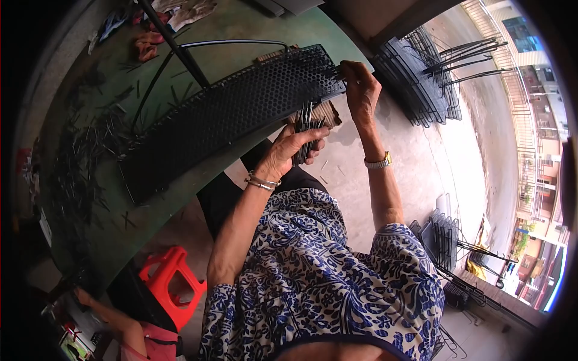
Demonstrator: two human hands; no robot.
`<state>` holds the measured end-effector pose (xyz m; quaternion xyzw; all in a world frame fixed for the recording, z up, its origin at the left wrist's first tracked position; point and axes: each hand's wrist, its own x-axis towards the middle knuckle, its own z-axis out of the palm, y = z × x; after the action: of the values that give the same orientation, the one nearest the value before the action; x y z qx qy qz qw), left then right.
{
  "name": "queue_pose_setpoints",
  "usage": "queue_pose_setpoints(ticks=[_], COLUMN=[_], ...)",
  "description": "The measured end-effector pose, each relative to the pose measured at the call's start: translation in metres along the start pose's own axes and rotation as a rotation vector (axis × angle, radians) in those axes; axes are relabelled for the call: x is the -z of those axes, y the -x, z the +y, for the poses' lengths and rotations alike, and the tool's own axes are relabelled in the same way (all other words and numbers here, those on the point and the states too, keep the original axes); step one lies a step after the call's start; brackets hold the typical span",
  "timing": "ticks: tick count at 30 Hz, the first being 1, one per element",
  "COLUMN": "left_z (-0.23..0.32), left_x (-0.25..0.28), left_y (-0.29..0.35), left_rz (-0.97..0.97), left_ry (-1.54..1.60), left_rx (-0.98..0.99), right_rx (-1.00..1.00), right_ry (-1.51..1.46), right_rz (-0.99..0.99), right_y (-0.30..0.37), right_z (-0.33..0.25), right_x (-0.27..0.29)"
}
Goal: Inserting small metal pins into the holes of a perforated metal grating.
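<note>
A long black perforated panel [235,96] with a honeycomb of holes lies across the green table, its right end near me. My left hand [283,150] is wrapped round a bundle of thin dark strips [305,115], held upright just below the panel's near edge. At the panel's right end my right hand [363,90] has its fingers pinched together against the corner. What sits between those fingertips is too small and dark to make out. Many loose dark strips [90,156] lie heaped on the table to the left.
A black metal frame [198,69] rises behind the panel on the green table [159,219]. Cloths [180,15] lie at the far left. Stacked black racks [415,78] stand on the floor at right. A red stool [174,283] and another person's arm [120,322] are at lower left.
</note>
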<state>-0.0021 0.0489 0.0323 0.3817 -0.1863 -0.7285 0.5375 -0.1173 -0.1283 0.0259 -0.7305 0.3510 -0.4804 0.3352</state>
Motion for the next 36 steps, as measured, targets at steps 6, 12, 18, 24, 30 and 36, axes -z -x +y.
queue_pose_setpoints(ticks=[6, 12, 18, 24, 30, 36], left_z=[-0.004, -0.007, -0.004, -0.008, -0.011, -0.010], left_x=[0.006, 0.003, -0.001, -0.001, -0.006, -0.015], left_y=[0.001, 0.003, 0.008, 0.008, 0.008, 0.009], left_rz=[-0.013, -0.012, -0.006, -0.007, 0.012, 0.029], left_ry=[0.051, 0.060, 0.065, 0.034, 0.020, 0.001], left_rx=[0.017, 0.028, 0.031, 0.006, -0.011, 0.009], right_rx=[0.055, 0.084, 0.143, 0.211, 0.235, 0.187], right_ry=[0.162, 0.166, 0.280, 0.446, 0.380, 0.337], right_rz=[0.000, -0.002, -0.048, -0.150, -0.313, -0.345], right_y=[0.001, -0.001, 0.000, -0.006, -0.018, -0.018], right_z=[0.007, 0.015, 0.010, 0.006, 0.005, 0.006], right_x=[-0.005, -0.005, -0.006, -0.005, 0.002, 0.003])
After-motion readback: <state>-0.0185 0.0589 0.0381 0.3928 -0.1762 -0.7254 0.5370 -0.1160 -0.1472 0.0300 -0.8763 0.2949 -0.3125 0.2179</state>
